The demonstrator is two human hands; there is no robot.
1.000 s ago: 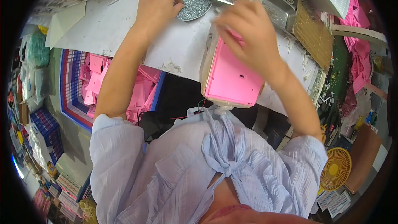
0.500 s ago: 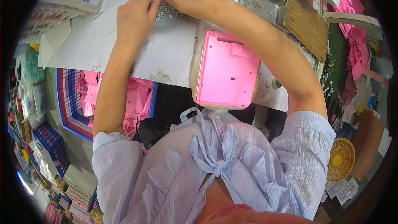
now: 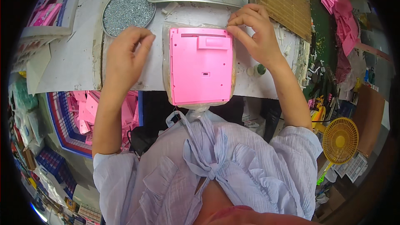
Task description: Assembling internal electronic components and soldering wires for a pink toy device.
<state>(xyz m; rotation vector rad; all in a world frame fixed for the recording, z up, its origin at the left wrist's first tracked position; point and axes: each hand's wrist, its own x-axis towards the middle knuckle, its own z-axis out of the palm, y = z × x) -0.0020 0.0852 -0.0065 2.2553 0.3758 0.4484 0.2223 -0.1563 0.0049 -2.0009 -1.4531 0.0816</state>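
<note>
A flat pink plastic housing part (image 3: 202, 68) lies in front of me on a pad wrapped in clear plastic (image 3: 167, 58). It has a raised block, a slot along its far edge and small holes. Over its far right corner is my right hand (image 3: 256, 33), thumb and forefinger pinched together; what they hold, if anything, is too small to make out. My left hand (image 3: 130, 52) is closed, thumb against curled fingers, just nearer to me than a round tin (image 3: 105, 18) full of small silvery metal pieces (image 3: 129, 10). Whatever is in its fingers is hidden.
Beyond the pad stands a divided metal tray (image 3: 227, 1) with small metal parts. A brown ridged board (image 3: 283, 6) lies to its right. Below the table's left edge, a blue-and-red basket (image 3: 62, 121) holds pink parts. A yellow fan (image 3: 341, 141) is at far right.
Both hands have left the tin. My right hand has come back to the right, to the pink part's corner; my left hand has drawn slightly nearer. The view has also shifted.
</note>
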